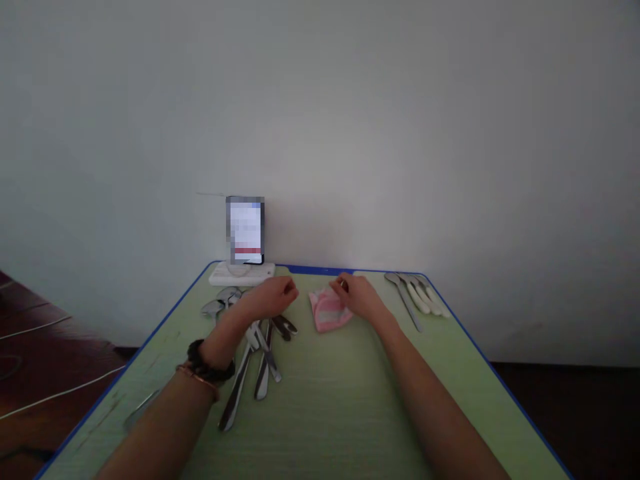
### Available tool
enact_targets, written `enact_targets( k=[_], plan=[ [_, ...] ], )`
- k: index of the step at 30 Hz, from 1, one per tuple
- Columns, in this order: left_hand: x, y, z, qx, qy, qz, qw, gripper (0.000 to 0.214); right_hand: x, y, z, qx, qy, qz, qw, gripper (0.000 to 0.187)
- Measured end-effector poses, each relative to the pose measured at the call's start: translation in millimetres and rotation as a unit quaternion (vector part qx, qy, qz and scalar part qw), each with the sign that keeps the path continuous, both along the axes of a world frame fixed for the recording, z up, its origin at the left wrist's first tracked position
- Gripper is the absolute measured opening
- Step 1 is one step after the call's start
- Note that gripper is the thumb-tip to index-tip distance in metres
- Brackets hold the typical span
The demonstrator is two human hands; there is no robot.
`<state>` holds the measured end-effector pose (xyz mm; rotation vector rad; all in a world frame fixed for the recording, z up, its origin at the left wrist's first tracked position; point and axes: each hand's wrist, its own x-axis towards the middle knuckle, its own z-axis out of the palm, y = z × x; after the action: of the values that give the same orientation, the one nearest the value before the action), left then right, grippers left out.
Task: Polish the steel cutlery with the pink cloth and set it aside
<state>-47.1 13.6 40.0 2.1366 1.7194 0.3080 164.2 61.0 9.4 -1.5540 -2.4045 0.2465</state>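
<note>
My left hand (275, 297) hovers over a loose pile of cutlery, its fingers curled together. Whether something is between them is hidden. Under and around that hand lie spoons (213, 308), forks (259, 337) and dark-looking metal handles (263, 380), some overlapping. My right hand (354, 293) is closed at the upper right edge of a folded pink and white striped cloth (330, 315), thumb and fingertips pinched on it. The cloth rests on the table between both hands.
On the right of the green table (320, 413) lie a metal spoon (405, 303) and several white-handled utensils (419, 297). A lit phone (246, 230) stands at the back left by a white power strip (243, 272). Another metal piece (141, 409) lies near my left forearm. A wall rises behind.
</note>
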Motion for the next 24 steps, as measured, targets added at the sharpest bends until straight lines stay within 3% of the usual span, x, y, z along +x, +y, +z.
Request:
enact_targets(
  k=[4, 8, 18, 24],
  plan=[
    [-35, 0, 4.8, -0.014, 0.07, 0.077, 0.994, 0.029, -26, -12, -18.0, 0.021, -0.029, -0.019, 0.999, 0.028],
    [-51, -8, -3.5, -0.055, 0.098, 0.086, 0.99, 0.027, -34, -14, -28.5, 0.03, -0.009, -0.034, 0.999, 0.028],
    [-79, -8, -8.6, -0.109, 0.149, 0.144, 0.972, 0.028, -29, -10, -28.5, 0.023, 0.024, -0.039, 0.999, 0.03],
    [-81, -4, -16.8, -0.111, 0.144, 0.198, 0.963, 0.053, -28, -10, -30.8, 0.021, 0.045, -0.042, 0.998, 0.026]
  ],
)
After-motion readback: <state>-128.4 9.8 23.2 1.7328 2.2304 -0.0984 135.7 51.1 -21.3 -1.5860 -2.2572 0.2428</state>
